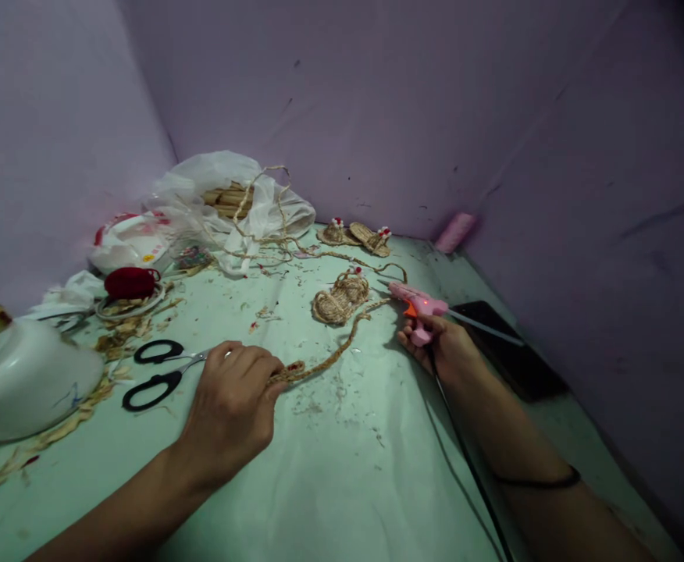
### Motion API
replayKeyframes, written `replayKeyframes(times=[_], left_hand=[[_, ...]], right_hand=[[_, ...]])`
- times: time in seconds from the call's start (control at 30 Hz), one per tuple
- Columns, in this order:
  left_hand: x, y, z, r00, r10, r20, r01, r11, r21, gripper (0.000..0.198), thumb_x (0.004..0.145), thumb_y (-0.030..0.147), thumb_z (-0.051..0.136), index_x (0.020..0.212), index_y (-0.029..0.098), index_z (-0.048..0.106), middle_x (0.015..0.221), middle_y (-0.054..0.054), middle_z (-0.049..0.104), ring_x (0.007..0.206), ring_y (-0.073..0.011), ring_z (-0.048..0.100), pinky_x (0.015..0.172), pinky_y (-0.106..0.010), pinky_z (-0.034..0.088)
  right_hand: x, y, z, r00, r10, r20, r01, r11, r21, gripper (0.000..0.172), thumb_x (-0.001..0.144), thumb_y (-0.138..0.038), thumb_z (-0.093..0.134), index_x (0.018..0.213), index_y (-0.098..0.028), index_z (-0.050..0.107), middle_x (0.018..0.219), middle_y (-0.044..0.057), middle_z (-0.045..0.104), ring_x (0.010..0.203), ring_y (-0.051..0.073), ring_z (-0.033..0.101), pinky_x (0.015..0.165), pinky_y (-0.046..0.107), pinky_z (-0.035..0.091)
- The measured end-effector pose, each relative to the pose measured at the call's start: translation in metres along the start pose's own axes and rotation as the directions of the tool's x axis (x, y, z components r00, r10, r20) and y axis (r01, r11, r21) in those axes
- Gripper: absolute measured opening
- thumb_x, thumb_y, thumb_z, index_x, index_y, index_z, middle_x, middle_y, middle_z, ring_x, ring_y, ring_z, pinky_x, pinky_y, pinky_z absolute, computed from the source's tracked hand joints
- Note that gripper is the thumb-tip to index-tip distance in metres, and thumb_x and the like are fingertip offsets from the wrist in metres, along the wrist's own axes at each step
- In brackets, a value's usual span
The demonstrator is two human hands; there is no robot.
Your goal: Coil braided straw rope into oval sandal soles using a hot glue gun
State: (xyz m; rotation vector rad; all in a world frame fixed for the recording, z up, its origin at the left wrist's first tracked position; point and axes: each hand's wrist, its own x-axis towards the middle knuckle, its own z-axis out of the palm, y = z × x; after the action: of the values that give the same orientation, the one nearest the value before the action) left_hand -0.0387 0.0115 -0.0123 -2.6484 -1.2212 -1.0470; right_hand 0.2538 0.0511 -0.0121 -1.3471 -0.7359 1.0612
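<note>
My left hand [233, 394] is closed on the folded end of a braided straw cord [333, 359], low over the table. The cord runs off to the right, towards the tip of a pink hot glue gun [421, 300]. Around the glue gun's handle my right hand [439, 347] is wrapped; a light glows red on its body and a glue stick sticks out at the back. Between the hands, further back, lies a small woven straw slipper pair [340, 298] with red and white beads. Black-handled scissors [163, 371] rest left of my left hand, their blades partly hidden behind it.
More small woven slippers [354, 236] lie by the back wall. A plastic bag [219, 183] with straw strips stands at the back left, near red yarn [132, 282]. A white bowl [31, 382] is at far left, a dark phone-like slab [509, 347] and pink roll [456, 232] at right.
</note>
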Motion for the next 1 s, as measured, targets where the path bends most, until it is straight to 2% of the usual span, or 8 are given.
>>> replayKeyframes(times=[0.17,0.27,0.33,0.4,0.43,0.57,0.8,1.0], left_hand=[[-0.001,0.006,0.002,0.998,0.037,0.046,-0.032,0.992,-0.12,0.013,0.08,0.007,0.05,0.085,0.018,0.055,0.076,-0.002,0.061,0.073,-0.0181,0.054,0.079,-0.042,0.041],[-0.003,0.009,0.004,0.998,0.025,0.064,-0.012,0.982,-0.19,0.012,0.08,0.006,0.051,0.084,0.017,0.054,0.076,-0.003,0.06,0.073,-0.018,0.053,0.075,-0.04,0.041],[-0.004,0.01,0.006,0.997,0.025,0.076,-0.01,0.981,-0.194,0.012,0.079,0.006,0.051,0.084,0.016,0.054,0.076,-0.003,0.06,0.073,-0.018,0.053,0.077,-0.04,0.04],[-0.004,0.011,0.007,0.997,0.025,0.078,-0.011,0.984,-0.175,0.011,0.08,0.007,0.051,0.084,0.016,0.054,0.076,-0.003,0.06,0.074,-0.0184,0.053,0.079,-0.042,0.04],[-0.004,0.012,0.008,0.997,0.023,0.071,-0.011,0.987,-0.161,0.011,0.081,0.007,0.05,0.085,0.016,0.054,0.077,-0.003,0.06,0.075,-0.0188,0.054,0.081,-0.043,0.039],[-0.001,0.012,0.01,1.0,-0.002,0.022,0.004,0.994,-0.106,0.01,0.082,0.009,0.05,0.086,0.017,0.055,0.079,-0.004,0.061,0.076,-0.02,0.055,0.08,-0.044,0.04],[0.001,0.015,0.013,1.0,-0.003,0.014,0.003,0.999,-0.05,0.009,0.084,0.01,0.049,0.085,0.015,0.057,0.079,-0.005,0.062,0.077,-0.0205,0.056,0.08,-0.044,0.04],[0.001,0.016,0.014,0.999,0.026,0.02,-0.025,0.999,-0.028,0.008,0.082,0.009,0.052,0.084,0.014,0.057,0.078,-0.005,0.062,0.076,-0.0196,0.057,0.084,-0.046,0.039]], right_hand=[[-0.012,-0.016,0.003,0.995,-0.059,-0.08,0.035,0.963,-0.267,0.01,0.065,-0.014,0.066,0.057,-0.017,0.062,0.052,0.001,0.059,0.055,0.018,0.06,0.049,0.026,0.048],[-0.042,-0.023,0.016,0.968,-0.229,-0.106,0.176,0.915,-0.364,0.003,0.066,-0.021,0.07,0.069,-0.021,0.069,0.077,0.002,0.069,0.074,0.019,0.063,0.057,0.025,0.046],[-0.063,-0.019,0.033,0.903,-0.415,0.107,0.413,0.778,-0.473,0.01,0.073,-0.029,0.064,0.075,-0.022,0.071,0.082,0.003,0.07,0.072,0.018,0.062,0.059,0.027,0.047],[-0.079,-0.01,0.051,0.892,-0.321,0.317,0.444,0.751,-0.489,0.016,0.075,-0.029,0.062,0.083,-0.021,0.072,0.082,0.004,0.071,0.068,0.017,0.062,0.06,0.028,0.048],[-0.084,-0.005,0.058,0.888,-0.27,0.373,0.437,0.748,-0.5,0.017,0.075,-0.027,0.061,0.085,-0.02,0.073,0.082,0.005,0.072,0.066,0.017,0.062,0.061,0.029,0.048],[-0.089,0.007,0.069,0.882,-0.079,0.464,0.354,0.76,-0.545,0.016,0.073,-0.021,0.056,0.073,-0.018,0.072,0.072,0.005,0.072,0.065,0.018,0.062,0.063,0.031,0.047],[-0.091,0.003,0.075,0.923,0.198,0.329,-0.047,0.909,-0.415,0.009,0.065,-0.018,0.063,0.058,-0.016,0.069,0.05,-0.002,0.062,0.047,0.009,0.049,0.049,0.021,0.038],[-0.089,0.01,0.08,0.935,0.232,0.268,-0.12,0.919,-0.376,0.009,0.061,-0.02,0.065,0.056,-0.013,0.066,0.045,-0.003,0.057,0.042,0.006,0.041,0.044,0.019,0.033]])
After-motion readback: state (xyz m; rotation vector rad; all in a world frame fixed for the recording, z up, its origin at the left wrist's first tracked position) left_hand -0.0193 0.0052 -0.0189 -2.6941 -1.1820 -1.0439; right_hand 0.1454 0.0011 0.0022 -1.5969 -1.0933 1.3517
